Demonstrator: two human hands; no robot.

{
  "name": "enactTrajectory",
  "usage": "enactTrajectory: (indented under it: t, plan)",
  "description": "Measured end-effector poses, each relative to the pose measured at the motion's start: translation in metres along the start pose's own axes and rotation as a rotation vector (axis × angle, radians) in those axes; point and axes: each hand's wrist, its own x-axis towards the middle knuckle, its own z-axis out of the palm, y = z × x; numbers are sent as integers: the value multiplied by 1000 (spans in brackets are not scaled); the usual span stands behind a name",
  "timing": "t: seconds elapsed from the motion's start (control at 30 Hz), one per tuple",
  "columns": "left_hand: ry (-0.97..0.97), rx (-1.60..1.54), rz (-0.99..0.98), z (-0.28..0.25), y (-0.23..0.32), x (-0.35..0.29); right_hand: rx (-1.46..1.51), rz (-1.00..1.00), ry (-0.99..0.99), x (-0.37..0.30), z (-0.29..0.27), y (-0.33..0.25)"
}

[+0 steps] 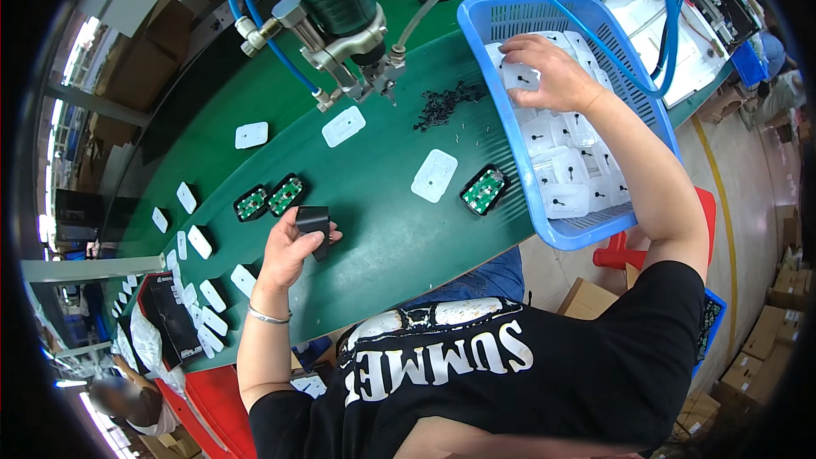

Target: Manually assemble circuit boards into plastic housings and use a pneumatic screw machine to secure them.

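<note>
My left hand (pixel 287 253) is closed around a black plastic casing (pixel 313 220), held just above the green table. Right beyond it lie two black housings with green circuit boards, one (pixel 286 194) beside the other (pixel 252 202). My right hand (pixel 557 74) reaches into a blue plastic basket (pixel 568 240), its thumb and fingers pinching a white plastic cover (pixel 520 77). Many similar covers fill the basket, several with a small black piece on them. Between my hands, a flat white plate (pixel 434 176) lies next to another housing with a circuit board (pixel 484 189).
A green tool with metal fittings (pixel 340 0) hangs over the table, with blue hoses (pixel 586 30) crossing above the basket. Small black parts (pixel 446 104) lie in a heap. White plates (pixel 343 126) are scattered leftward. A red stool (pixel 619 252) stands beneath the basket.
</note>
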Motion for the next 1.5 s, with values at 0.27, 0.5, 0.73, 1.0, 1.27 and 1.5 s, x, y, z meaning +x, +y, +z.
enactTrajectory:
  t: [0.27,0.5,0.73,1.0,1.27,1.5]
  plan:
    - [-485,-174,60,75,26,0,-80,-42,158,-14,-62,-59]
    - [-743,-401,90,129,31,-1,61,-84,74,-48,-39,-171]
    - [-763,-456,-61,90,6,-25,330,44,-96,-64,13,-217]
    - [-674,-255,-153,49,1,-46,2096,387,-590,-69,107,-225]
    - [-75,-391,-90,15,-23,-63,2509,485,-383,-61,136,-245]
    - [-43,-980,-107,41,-41,-48,2545,554,9,-49,136,-247]
